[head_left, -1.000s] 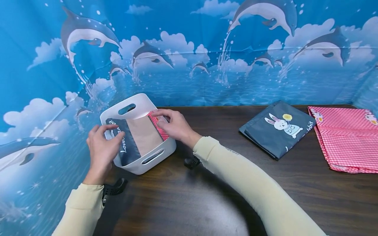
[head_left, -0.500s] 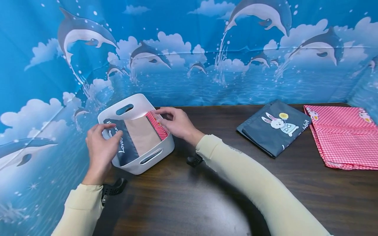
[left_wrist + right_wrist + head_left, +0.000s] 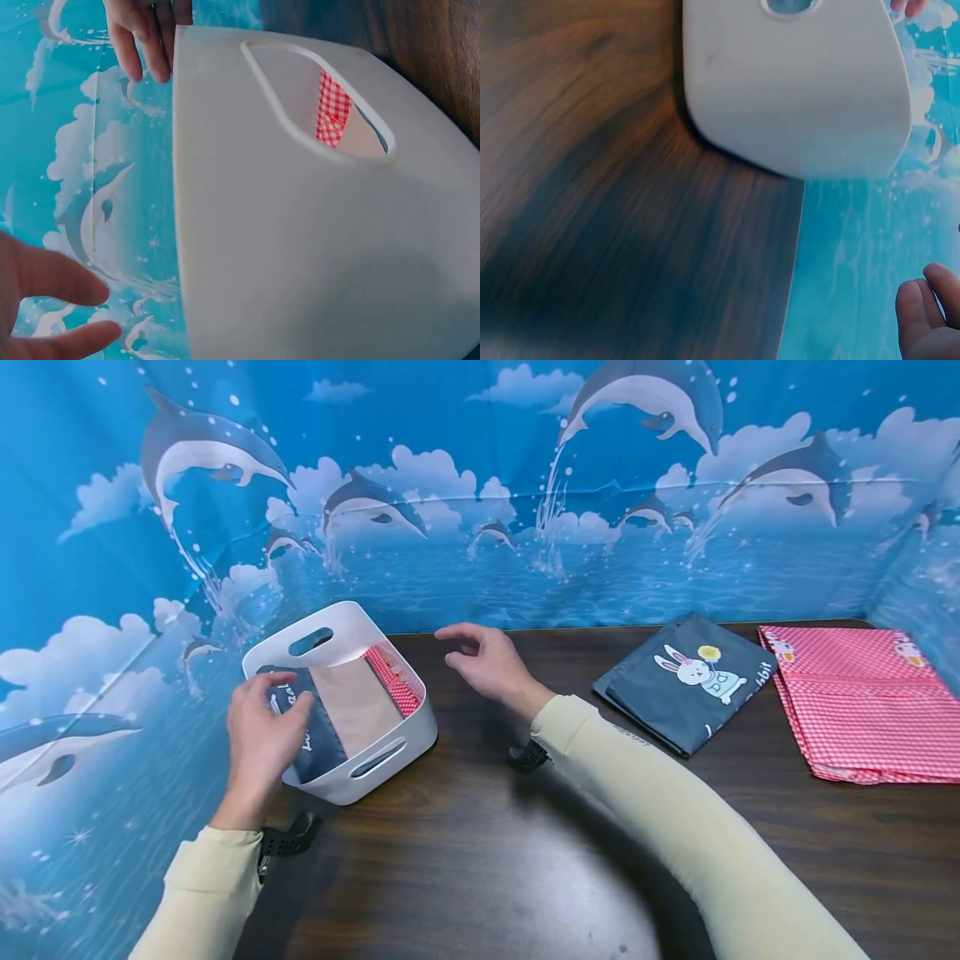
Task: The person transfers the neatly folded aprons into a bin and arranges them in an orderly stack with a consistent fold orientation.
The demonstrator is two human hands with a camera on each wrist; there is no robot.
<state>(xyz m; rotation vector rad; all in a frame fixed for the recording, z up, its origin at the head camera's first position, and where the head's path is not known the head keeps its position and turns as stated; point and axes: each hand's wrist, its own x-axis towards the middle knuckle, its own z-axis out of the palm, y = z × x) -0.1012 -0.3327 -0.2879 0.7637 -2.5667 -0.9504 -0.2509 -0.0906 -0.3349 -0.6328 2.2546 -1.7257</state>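
A white plastic basket (image 3: 422,739) with handle slots stands at the left of the table. Inside it, side by side, are a dark folded cloth (image 3: 324,750) with white lettering, a beige folded cloth (image 3: 356,706) and a red checked folded cloth (image 3: 392,681). My left hand (image 3: 262,739) is over the basket's left side, overlapping the dark cloth. Its thumb and finger stand apart with nothing between them, as the left wrist view also shows. Right of the basket, my right hand (image 3: 491,668) hovers with loosely bent fingers and holds nothing.
Farther right on the dark wooden table (image 3: 465,860) lies a dark folded cloth with a rabbit print (image 3: 675,681). Beside it is a red checked folded cloth (image 3: 862,710). A blue dolphin-print backdrop (image 3: 450,552) hangs along the table's back edge and left side.
My right hand has let go of the red checked cloth in the basket and moved off to the right. The left hand has stayed at the basket's left side.
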